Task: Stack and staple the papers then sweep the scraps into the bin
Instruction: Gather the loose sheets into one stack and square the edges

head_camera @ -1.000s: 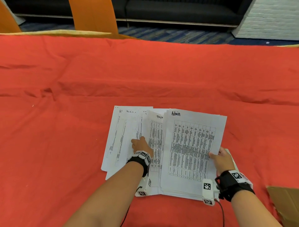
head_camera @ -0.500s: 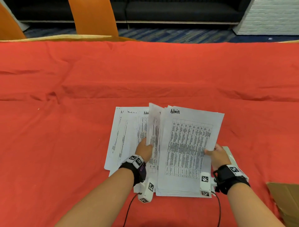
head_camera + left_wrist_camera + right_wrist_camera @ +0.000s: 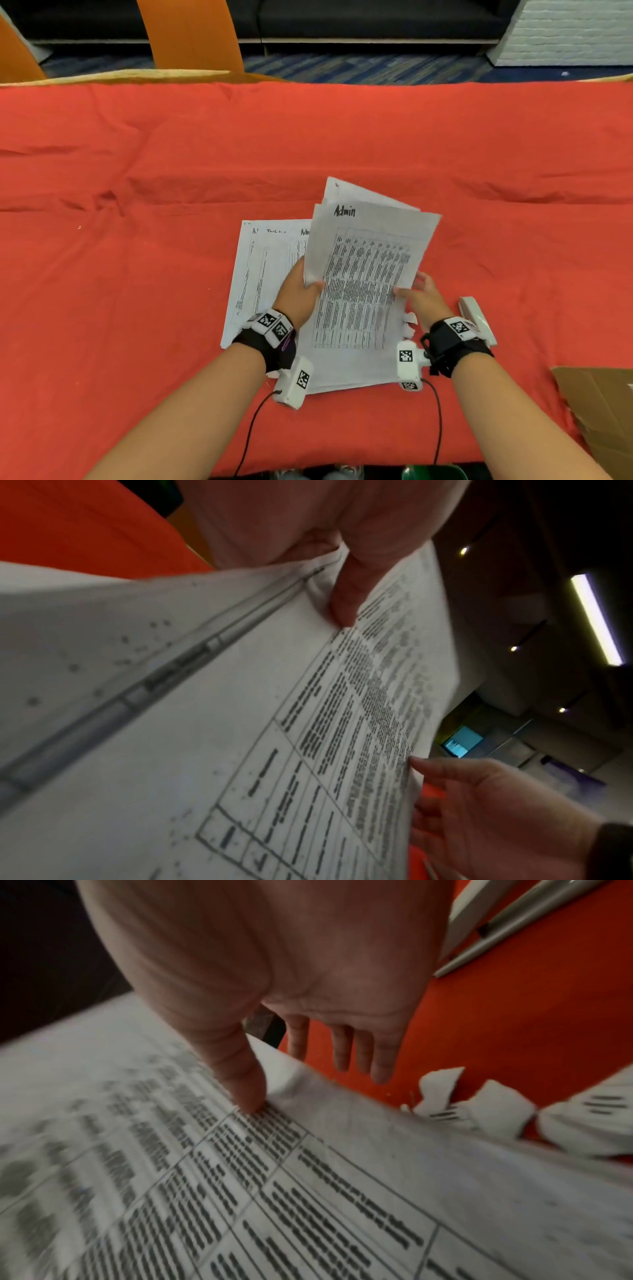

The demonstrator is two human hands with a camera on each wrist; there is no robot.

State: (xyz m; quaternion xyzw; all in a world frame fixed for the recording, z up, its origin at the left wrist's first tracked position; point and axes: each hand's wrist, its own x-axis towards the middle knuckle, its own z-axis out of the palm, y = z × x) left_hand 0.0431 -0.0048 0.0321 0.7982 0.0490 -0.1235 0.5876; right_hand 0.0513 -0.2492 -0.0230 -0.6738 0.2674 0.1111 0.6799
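Observation:
A stack of printed papers (image 3: 363,287) headed "Admin" is tilted up off the red cloth, its far end raised. My left hand (image 3: 310,286) grips the stack's left edge, thumb (image 3: 342,607) on the top sheet and fingers underneath. My right hand (image 3: 411,287) is at the right edge: its thumb (image 3: 246,1093) rests on the top sheet and its straight fingers (image 3: 342,1053) stay clear of the edge. More sheets (image 3: 263,270) lie flat to the left. White torn scraps (image 3: 409,323) lie by my right wrist, also in the right wrist view (image 3: 479,1110). A white stapler (image 3: 476,318) lies to the right.
A brown cardboard box (image 3: 599,411) sits at the table's near right corner. The red cloth (image 3: 137,274) is wrinkled across the middle. Orange chairs (image 3: 191,34) stand beyond the far edge.
My left hand left the flat sheets and took the stack's left edge. The stack rose and tilted up, which uncovered the scraps and the stapler. The right fingers came off the edge.

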